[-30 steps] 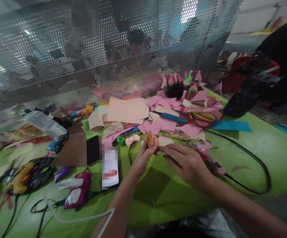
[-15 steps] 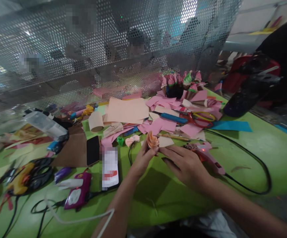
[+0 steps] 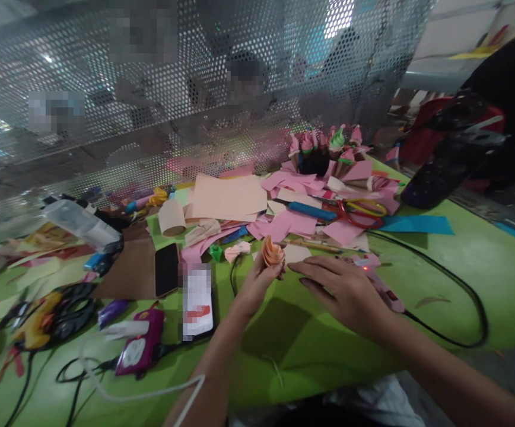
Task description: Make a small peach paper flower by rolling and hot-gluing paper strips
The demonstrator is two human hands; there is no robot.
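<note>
Between the fingers of my left hand (image 3: 260,284) is a peach-coloured swirled paper ice cream (image 3: 273,252), its ruffled top pointing up; its lower end is hidden by the fingers. My right hand (image 3: 335,287) hovers just to the right of it, fingers stretched out and holding nothing, their tips close to the paper swirl. Partly behind my right hand lies a pink glue gun (image 3: 382,287) with a lit red light and a black cord. A scrap of pale paper (image 3: 297,254) lies behind the swirl.
Pink paper pieces (image 3: 284,225), a blue-handled cutter (image 3: 313,210) and red-and-yellow scissors (image 3: 362,213) cover the table's back. Finished paper cones (image 3: 337,142) stand beyond. Left are a phone (image 3: 197,302), a magenta device (image 3: 139,344) and a clear bottle (image 3: 82,225). A dark bottle (image 3: 444,160) stands right.
My right hand has drawn slightly away to the right from the paper swirl. My left hand keeps hold of the swirl, which has tilted a little.
</note>
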